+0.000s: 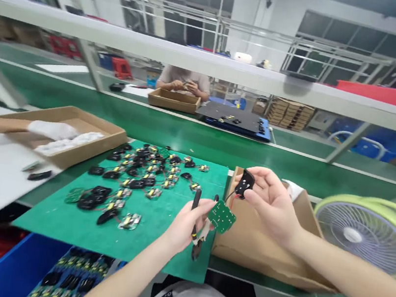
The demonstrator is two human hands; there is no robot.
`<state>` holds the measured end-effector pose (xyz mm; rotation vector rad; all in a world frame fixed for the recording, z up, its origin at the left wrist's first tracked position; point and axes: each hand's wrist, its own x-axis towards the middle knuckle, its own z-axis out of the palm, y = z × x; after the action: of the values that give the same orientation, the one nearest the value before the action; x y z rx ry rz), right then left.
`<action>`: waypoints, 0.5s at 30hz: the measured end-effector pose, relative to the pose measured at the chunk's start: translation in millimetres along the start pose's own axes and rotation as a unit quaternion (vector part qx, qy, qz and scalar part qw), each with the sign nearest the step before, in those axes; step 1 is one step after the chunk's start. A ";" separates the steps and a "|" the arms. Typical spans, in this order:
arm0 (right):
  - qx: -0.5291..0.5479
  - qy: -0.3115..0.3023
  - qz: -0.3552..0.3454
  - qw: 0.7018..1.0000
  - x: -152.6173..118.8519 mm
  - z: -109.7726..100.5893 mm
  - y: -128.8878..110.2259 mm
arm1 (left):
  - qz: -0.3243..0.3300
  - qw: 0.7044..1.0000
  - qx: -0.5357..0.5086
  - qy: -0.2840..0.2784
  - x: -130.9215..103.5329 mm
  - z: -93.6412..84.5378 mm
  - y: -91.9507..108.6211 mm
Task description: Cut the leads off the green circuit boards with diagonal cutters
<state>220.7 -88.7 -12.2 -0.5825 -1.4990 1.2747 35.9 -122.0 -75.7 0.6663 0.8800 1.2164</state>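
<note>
My left hand (187, 220) is closed on a small green circuit board (222, 217), its soldered side facing me. The same hand also grips a pair of cutters (196, 251), black handle up and jaws pointing down. A black plastic housing (245, 183) is pinched between the thumb and fingers of my right hand (272, 202). Thin red and black wires (233, 201) run between the board and the housing. To the left, on a green mat (165, 243), lie several similar boards (130, 221) wired to black housings (108, 215).
Under my right arm stands a cardboard box (246, 245), with a green fan (356, 236) beyond it. At left, a co-worker's gloved hand (52, 130) reaches into a cardboard tray (114, 132). A blue bin (17, 265) holds boards below the mat. Another person (183, 84) sits opposite.
</note>
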 end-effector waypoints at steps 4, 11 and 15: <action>0.004 0.158 -0.022 0.987 -30.0 -35.4 -4.6 | -0.035 0.993 0.034 -0.112 14.9 43.9 3.0; 0.038 0.346 -0.063 0.936 -63.9 -67.1 6.0 | -0.053 0.969 0.110 -0.216 44.0 96.8 -9.7; 0.041 0.305 -0.039 0.951 -77.2 -75.3 22.3 | -0.055 0.965 0.125 -0.224 58.3 112.0 -19.5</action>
<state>310.0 -116.6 -70.3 -0.7688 -0.9385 0.9663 147.8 -67.6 -46.5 1.0360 0.6806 0.8118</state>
